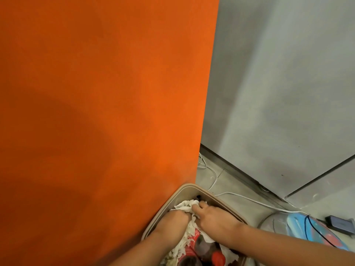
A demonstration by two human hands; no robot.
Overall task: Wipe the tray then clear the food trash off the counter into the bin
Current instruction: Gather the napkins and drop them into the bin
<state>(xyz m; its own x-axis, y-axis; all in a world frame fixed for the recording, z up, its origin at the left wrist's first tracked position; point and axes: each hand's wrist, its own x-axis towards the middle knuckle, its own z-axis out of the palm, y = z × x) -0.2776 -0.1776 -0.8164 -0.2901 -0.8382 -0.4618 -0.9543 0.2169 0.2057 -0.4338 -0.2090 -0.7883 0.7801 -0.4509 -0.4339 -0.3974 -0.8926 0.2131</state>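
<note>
Head camera, over the bin (190, 187): you have both hands down inside it, on the crumpled paper towels (184, 205) piled over red packaging (192, 239). Your left hand (176, 217) is knuckles-up with its fingers buried in the paper, so whether they grip it cannot be told. Your right hand (215, 217) lays near-straight fingers (201, 204) close together on the wad, thumb alongside. The food trash lies under and just behind your fingertips, already in the bin. The pile looks heaped close to the rim, so lifting out quickly could drag clinging paper over the edge onto the floor (226, 185), near the white cable (249, 199) beyond your right fingers
</note>
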